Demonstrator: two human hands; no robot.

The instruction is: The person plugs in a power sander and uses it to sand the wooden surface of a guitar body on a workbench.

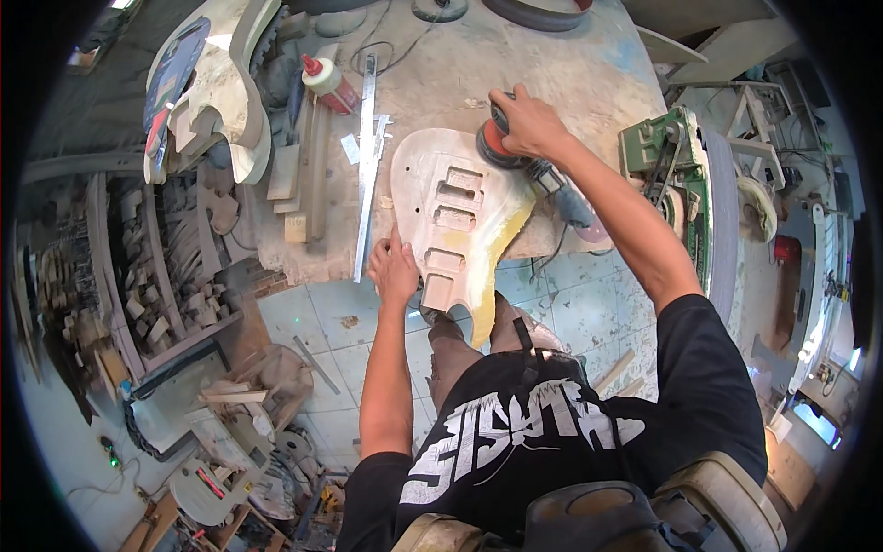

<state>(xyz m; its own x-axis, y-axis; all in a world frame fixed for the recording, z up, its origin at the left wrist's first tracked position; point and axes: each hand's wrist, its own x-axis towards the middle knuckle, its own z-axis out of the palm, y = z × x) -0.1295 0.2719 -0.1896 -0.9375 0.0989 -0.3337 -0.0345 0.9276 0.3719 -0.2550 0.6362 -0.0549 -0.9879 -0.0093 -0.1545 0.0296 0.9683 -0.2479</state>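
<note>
A pale wooden guitar body (432,198) with several routed cavities lies flat on the worktable, its near end overhanging the front edge. Its lower right side shows a yellowish band. My right hand (536,127) grips an orbital sander (491,145) with a red and black head, which sits on the body's far right edge. A grey dust bag (576,210) hangs from the sander. At the body's near left edge, my left hand (394,270) holds the wood, its index finger stretched along the side; some fingertips are hidden.
Left of the body lie a steel ruler (366,175), a caliper (380,147), a white glue bottle (329,85) with a red cap and stacked wood strips (317,170). More shaped bodies (241,101) stand at far left. A green machine (685,161) borders the table's right.
</note>
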